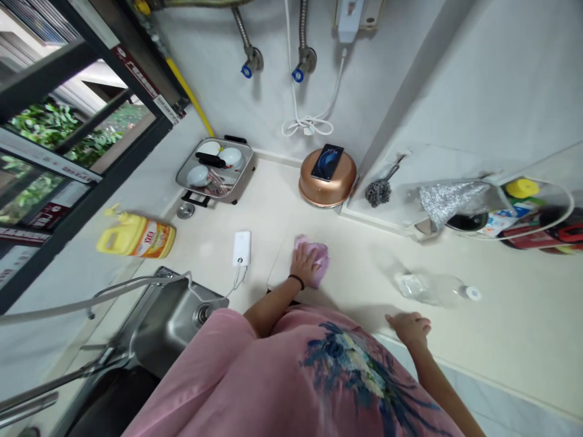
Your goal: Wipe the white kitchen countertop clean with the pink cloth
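My left hand [304, 264] lies flat on a pink cloth [319, 258], pressing it onto the cream countertop [355, 255] in the middle of the view. A black band circles that wrist. My right hand [410, 328] rests on the counter's front edge with its fingers curled down over it, holding nothing. A clear plastic bottle [432, 289] with a white cap lies on its side just beyond the right hand.
A steel sink [159, 321] is at left, a yellow detergent bottle [136, 237] beside it. A white power bank [242, 247] lies by the cloth. Behind stand a tray of bowls [214, 170], a copper pot [327, 182] bearing a phone, a steel scrubber [378, 192] and bottles at right.
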Demonstrator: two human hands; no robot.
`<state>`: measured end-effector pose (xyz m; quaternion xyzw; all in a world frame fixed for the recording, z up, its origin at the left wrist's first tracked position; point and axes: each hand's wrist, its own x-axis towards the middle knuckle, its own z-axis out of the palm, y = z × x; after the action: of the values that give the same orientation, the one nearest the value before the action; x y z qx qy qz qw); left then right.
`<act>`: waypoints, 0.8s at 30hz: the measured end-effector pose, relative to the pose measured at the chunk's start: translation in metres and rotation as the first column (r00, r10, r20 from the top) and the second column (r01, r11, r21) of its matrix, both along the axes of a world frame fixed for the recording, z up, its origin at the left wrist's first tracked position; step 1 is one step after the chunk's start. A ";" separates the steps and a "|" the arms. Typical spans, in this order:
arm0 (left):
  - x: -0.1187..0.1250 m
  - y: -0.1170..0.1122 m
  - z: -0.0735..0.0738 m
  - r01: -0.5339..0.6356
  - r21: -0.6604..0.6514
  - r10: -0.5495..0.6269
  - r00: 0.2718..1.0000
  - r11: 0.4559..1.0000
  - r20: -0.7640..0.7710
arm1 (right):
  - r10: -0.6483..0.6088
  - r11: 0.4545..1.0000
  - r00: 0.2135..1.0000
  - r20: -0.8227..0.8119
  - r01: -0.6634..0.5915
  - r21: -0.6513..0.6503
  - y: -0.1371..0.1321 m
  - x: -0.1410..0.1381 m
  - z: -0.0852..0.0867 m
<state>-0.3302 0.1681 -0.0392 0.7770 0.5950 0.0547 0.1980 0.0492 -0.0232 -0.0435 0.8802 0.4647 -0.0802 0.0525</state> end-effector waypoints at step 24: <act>-0.091 -0.050 0.007 -0.396 -0.021 0.381 0.896 0.918 -0.228 | -0.105 0.990 0.983 -0.149 0.117 0.075 0.012 -0.017 0.034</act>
<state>-0.4214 0.1185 -0.0318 0.6369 0.7576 -0.0128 0.1423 0.0325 -0.0114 -0.0096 0.8981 0.4204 -0.1270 -0.0229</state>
